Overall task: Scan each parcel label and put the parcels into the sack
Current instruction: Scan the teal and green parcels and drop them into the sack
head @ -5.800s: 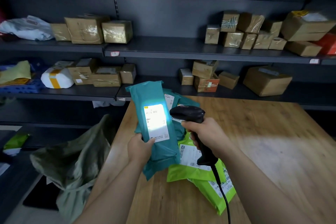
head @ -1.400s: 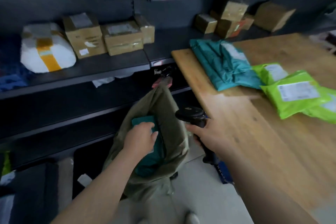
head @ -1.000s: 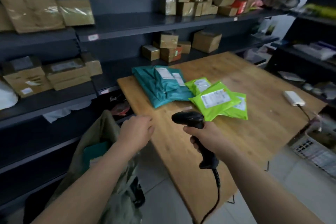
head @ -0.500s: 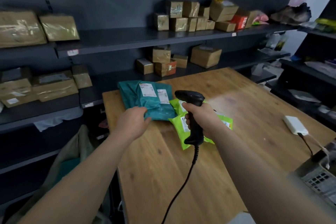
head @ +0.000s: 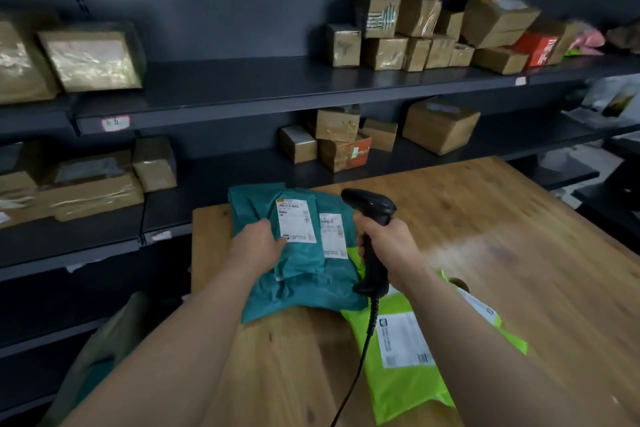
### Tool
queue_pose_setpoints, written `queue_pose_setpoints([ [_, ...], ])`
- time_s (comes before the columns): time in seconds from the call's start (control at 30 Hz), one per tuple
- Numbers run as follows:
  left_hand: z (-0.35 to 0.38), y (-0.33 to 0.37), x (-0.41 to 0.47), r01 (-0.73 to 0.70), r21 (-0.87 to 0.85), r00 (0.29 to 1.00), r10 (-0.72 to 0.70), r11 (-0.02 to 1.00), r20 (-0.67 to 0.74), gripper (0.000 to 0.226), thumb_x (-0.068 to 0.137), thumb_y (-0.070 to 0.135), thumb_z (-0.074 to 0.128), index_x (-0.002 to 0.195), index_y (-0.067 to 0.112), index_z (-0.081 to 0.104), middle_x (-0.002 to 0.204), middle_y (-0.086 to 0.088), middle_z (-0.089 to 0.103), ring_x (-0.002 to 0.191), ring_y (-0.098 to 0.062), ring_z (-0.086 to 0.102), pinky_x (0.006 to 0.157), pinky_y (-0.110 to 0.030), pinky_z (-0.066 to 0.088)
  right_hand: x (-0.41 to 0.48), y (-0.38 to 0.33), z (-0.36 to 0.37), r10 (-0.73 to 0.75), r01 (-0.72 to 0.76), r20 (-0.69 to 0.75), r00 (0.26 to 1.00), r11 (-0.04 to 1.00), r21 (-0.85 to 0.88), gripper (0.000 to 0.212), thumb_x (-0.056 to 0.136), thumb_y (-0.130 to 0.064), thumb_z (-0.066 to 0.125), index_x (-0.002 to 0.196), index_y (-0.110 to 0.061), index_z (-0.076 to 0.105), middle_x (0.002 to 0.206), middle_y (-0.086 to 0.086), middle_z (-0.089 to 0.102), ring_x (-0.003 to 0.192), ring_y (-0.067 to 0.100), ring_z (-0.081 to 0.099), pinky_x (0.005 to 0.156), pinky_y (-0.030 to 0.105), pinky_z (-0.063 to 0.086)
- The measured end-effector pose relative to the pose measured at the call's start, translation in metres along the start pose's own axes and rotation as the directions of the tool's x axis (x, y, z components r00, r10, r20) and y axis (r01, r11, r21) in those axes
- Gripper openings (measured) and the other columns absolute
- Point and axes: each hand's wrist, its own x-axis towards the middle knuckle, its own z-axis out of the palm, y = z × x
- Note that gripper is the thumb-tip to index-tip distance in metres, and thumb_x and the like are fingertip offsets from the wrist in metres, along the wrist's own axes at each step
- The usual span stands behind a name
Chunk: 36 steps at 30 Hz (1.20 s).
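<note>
Teal mailer parcels lie stacked at the wooden table's [head: 502, 239] back left corner. My left hand [head: 258, 246] rests on the top teal parcel [head: 301, 253], fingers at the lower left corner of its white label [head: 297, 221]. A second teal parcel [head: 332, 291] lies beneath it with its own label. My right hand [head: 384, 243] is shut on the black barcode scanner [head: 372, 218], held upright just right of the teal stack, its cord hanging toward me. Lime-green parcels [head: 408, 378] lie in front, partly under my right forearm. The olive sack [head: 100, 354] stands on the floor left of the table.
Dark metal shelves [head: 311, 83] run behind and to the left of the table, loaded with brown cardboard boxes [head: 440, 125] and a red box [head: 536, 48]. More dark shelving stands at the far right.
My left hand dropped a teal parcel into the sack, then came back to the table and settled on the top teal parcel. The scanner moved closer beside the stack.
</note>
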Motion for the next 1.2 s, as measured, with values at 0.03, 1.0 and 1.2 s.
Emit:
queue_pose_setpoints([
  [0.03, 0.007, -0.003, 0.009, 0.03, -0.033, 0.999, -0.029, 0.999, 0.017, 0.028, 0.091, 0.041, 0.058, 0.093, 0.014, 0.051, 0.097, -0.007, 0.062, 0.078, -0.02, 0.054, 0.068, -0.033, 0.049, 0.007, 0.005, 0.003, 0.019, -0.019, 0.01, 1.0, 1.0, 0.008, 0.02, 0.091, -0.022, 0.066, 0.078, -0.009, 0.059, 0.056, 0.005, 0.056, 0.041, 0.013, 0.051, 0.043, 0.025, 0.043],
  [1.0, 0.006, -0.008, -0.158, 0.274, -0.838, 0.917, -0.39, 0.472, 0.08, 0.036, 0.076, 0.009, 0.08, 0.104, 0.019, 0.061, 0.104, 0.0, 0.071, 0.092, -0.02, 0.069, 0.072, -0.034, 0.059, -0.061, 0.0, -0.025, 0.082, 0.002, 0.482, 0.873, 0.985, -0.172, 0.02, 0.09, -0.022, 0.068, 0.078, -0.009, 0.059, 0.054, 0.006, 0.057, 0.042, 0.017, 0.049, 0.042, 0.024, 0.042],
  [1.2, 0.013, 0.0, -0.207, 0.287, -0.888, 0.859, -0.507, 0.359, 0.072, 0.052, 0.068, 0.005, 0.084, 0.109, 0.01, 0.052, 0.107, -0.007, 0.068, 0.093, -0.028, 0.067, 0.081, -0.049, 0.058, -0.103, 0.001, -0.032, 0.058, 0.066, 0.521, 0.852, 0.974, -0.216, 0.017, 0.09, -0.021, 0.067, 0.08, -0.009, 0.06, 0.055, 0.005, 0.056, 0.044, 0.016, 0.048, 0.047, 0.026, 0.04],
])
